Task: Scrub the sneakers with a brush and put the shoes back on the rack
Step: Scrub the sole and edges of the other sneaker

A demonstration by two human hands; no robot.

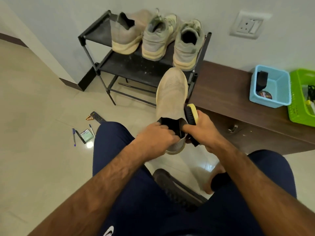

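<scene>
I hold a beige slip-on sneaker point(171, 99) in the air, toe pointing away from me toward the black shoe rack point(133, 67). My left hand point(156, 136) grips its black collar at the heel. My right hand point(203, 131) grips a wooden brush point(190, 114) with black bristles, laid against the sneaker's right side near the heel. On the rack's top shelf stand its matching beige sneaker point(124, 36) and two grey-green lace-up sneakers point(159, 38) point(188, 45), heels toward me.
A brown wooden cabinet point(225, 92) to the right carries a blue basket point(271, 86) and a green basket point(301, 96). Pens, a remote point(98, 117) and a small packet lie on the tiled floor at left. My knees in dark shorts fill the foreground.
</scene>
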